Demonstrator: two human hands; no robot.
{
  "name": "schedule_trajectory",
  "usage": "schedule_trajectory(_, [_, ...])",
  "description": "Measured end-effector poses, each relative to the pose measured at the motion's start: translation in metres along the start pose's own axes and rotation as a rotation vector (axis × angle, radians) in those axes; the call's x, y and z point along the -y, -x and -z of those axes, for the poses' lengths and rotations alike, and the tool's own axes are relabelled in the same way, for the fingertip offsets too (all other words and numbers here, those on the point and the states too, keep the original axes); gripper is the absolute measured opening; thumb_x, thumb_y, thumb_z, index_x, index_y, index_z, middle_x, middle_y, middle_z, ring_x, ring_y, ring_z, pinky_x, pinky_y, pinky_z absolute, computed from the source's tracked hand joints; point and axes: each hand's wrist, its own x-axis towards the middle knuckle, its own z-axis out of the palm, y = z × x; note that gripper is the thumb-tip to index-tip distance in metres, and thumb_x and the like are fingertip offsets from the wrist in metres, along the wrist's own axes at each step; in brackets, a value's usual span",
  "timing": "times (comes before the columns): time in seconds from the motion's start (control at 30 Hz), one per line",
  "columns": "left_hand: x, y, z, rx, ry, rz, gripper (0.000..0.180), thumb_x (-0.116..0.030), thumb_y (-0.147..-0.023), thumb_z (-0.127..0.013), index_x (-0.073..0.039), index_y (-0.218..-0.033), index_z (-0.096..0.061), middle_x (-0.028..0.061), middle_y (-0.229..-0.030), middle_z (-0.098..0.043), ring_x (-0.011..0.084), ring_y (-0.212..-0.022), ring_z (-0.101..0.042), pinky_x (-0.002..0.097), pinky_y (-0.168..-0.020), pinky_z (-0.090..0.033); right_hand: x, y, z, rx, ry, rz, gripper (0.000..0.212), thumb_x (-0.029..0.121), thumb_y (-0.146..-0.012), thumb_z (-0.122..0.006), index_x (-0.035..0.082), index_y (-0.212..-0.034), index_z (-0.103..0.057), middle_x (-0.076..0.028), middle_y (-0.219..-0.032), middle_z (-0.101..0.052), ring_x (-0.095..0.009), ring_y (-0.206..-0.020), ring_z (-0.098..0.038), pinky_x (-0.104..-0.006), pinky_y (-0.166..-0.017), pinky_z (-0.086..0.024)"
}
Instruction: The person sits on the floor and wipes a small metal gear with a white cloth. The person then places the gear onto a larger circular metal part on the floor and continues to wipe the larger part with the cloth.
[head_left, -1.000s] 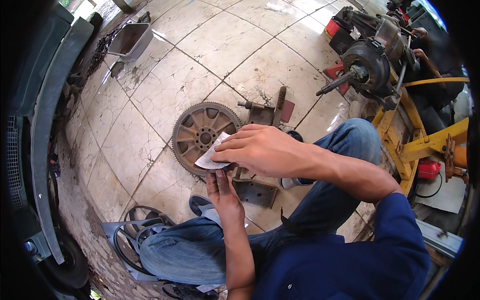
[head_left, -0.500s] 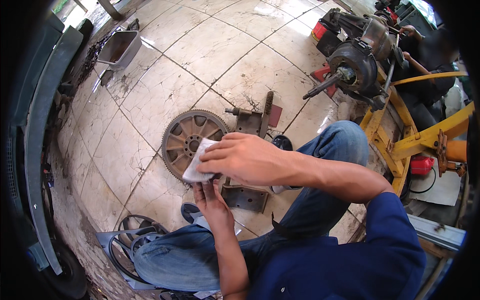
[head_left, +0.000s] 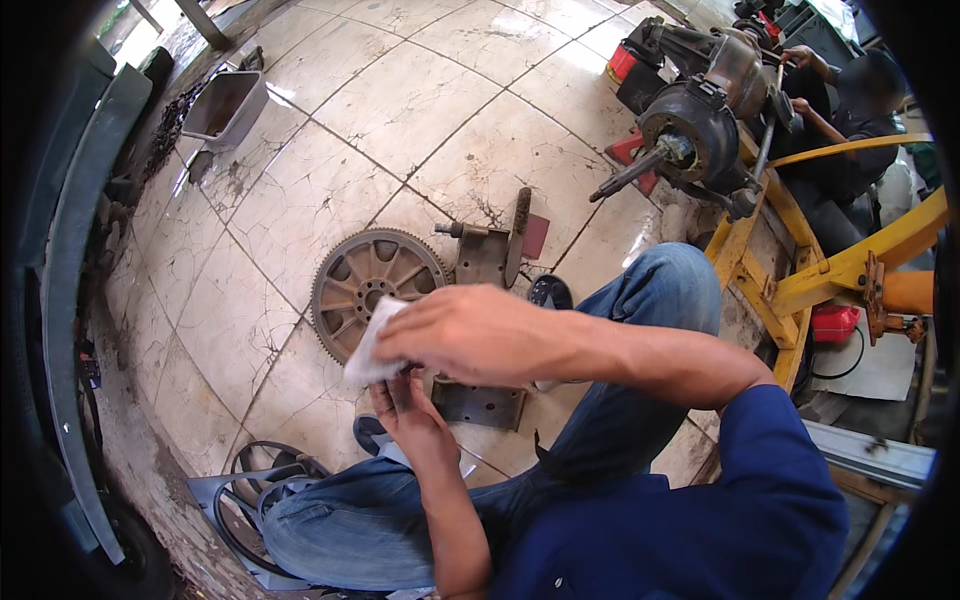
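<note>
The head view looks down at a person sitting on a tiled floor [head_left: 420, 110]. The right hand [head_left: 470, 335] is closed around a white cloth [head_left: 372, 345], pressing it down onto the left hand [head_left: 410, 415]. The left hand lies palm up under it, fingers loosely open, holding nothing that I can see. The cloth sits between the two hands, above a round toothed metal wheel [head_left: 372, 285] that lies flat on the floor. Just beside the wheel is a metal bracket [head_left: 490, 250]. To wipe well, I think the cloth should be bunched up tight and rubbed along each finger, not only the palm. Turning it to a clean part would help too.
</note>
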Motion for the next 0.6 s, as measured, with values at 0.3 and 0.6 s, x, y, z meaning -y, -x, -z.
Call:
schedule_trajectory(0.3, [-0.002,0.0,-0.004,-0.145,-0.031,0.053,0.035,-0.016,-0.104,-0.049,0.002,-0.134,-0.043,0.016,-0.135,-0.052,0.0234,-0.124,-0.054,0.0387,-0.11,-0.039,0.007,0.0,-0.002,-0.024,-0.03,0.044,0.04,0.016,-0.085,-0.063,0.008,-0.124,-0.063,-0.011,-0.126,-0.066,-0.029,-0.119,-0.061,-0.0398,-0.101,-0.048])
schedule_trajectory(0.6, [-0.003,0.005,-0.002,-0.042,0.039,0.076,0.047,-0.011,-0.103,-0.048,0.005,-0.145,-0.036,0.0159,-0.146,-0.045,0.0249,-0.135,-0.046,0.041,-0.113,-0.036,0.006,0.002,-0.009,0.021,0.158,0.043,0.044,0.018,-0.084,-0.065,0.011,-0.127,-0.061,-0.013,-0.13,-0.063,-0.027,-0.122,-0.059,-0.042,-0.102,-0.046])
